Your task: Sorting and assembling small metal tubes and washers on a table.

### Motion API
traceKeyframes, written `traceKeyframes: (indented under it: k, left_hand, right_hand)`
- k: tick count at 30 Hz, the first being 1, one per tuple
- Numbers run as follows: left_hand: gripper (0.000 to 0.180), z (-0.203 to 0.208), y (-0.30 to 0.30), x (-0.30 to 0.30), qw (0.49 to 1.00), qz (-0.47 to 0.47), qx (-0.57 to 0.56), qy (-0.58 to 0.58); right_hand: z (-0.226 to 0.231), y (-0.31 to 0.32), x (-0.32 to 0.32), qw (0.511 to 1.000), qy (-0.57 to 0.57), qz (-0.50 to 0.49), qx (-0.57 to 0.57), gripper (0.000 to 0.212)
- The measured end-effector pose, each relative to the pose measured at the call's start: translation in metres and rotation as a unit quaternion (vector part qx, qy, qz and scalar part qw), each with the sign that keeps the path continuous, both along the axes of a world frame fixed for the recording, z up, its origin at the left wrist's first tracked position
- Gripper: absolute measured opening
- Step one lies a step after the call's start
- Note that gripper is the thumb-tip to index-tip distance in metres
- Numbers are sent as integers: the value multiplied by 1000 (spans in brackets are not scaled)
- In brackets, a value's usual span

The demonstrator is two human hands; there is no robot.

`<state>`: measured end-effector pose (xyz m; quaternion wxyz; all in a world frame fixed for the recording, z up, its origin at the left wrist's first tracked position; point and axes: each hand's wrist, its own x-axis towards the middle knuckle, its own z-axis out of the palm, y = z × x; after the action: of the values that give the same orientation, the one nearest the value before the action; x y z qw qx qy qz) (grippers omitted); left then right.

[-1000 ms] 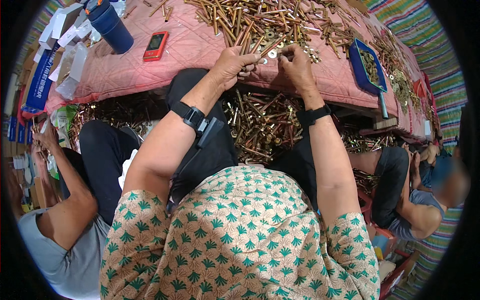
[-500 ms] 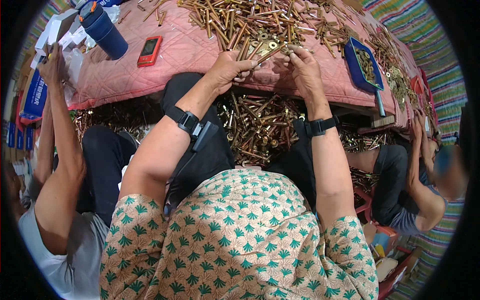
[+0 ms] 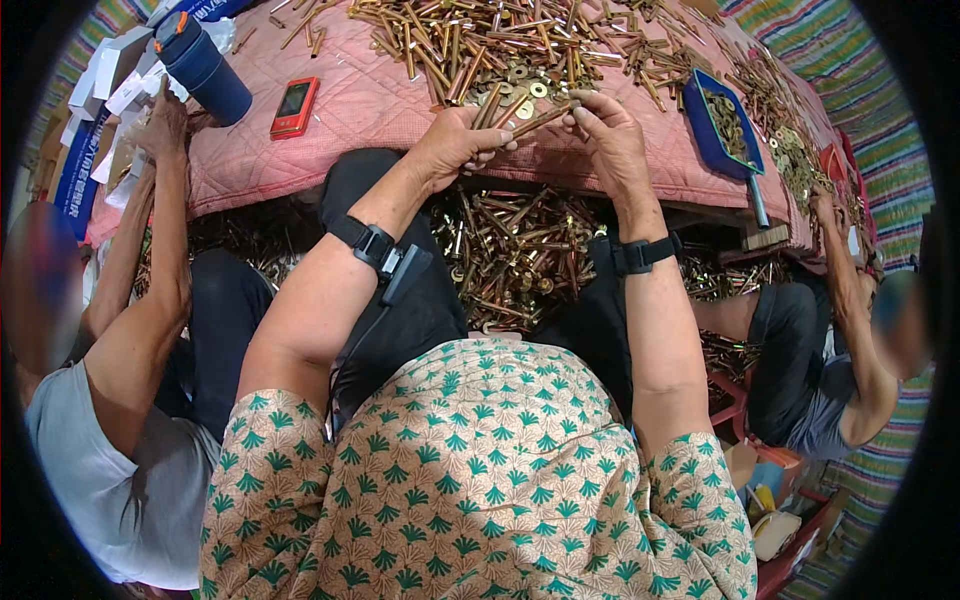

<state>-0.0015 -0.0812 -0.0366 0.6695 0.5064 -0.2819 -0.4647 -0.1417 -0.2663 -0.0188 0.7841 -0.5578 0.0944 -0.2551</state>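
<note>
My left hand [image 3: 452,150] is closed around a few brass-coloured metal bolts [image 3: 488,106] that fan out past its fingers. One long bolt [image 3: 543,123] slants from it toward my right hand [image 3: 610,135]. Thumb and forefinger of the right hand pinch at that bolt's far end; any small part between them is too small to make out. Just beyond both hands, flat round washers [image 3: 538,90] lie on the pink quilted cover [image 3: 370,125]. Behind them spreads a heap of similar bolts [image 3: 470,40].
Many bolts [image 3: 520,250] lie below the table edge between my knees. A blue tray [image 3: 722,125] of washers stands right. A red device [image 3: 295,108] and blue tumbler [image 3: 203,70] are left, near white boxes [image 3: 120,60]. Co-workers sit on both sides.
My hands stay almost in place, the long bolt still between them. The left co-worker's hand moves right, toward the tumbler; the right co-worker's arm shifts toward the washers.
</note>
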Motion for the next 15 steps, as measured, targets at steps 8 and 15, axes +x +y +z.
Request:
traceKeyframes:
  k: [8,15]
  left_hand:
    - [20,0,1,-1,999,-3,6,-43]
    - [20,-8,0,3,999,-16,11,-38]
  right_hand:
    - [10,-14,-9,982,60,29,-179,19]
    - [15,-14,-10,978,89,36,-183,15]
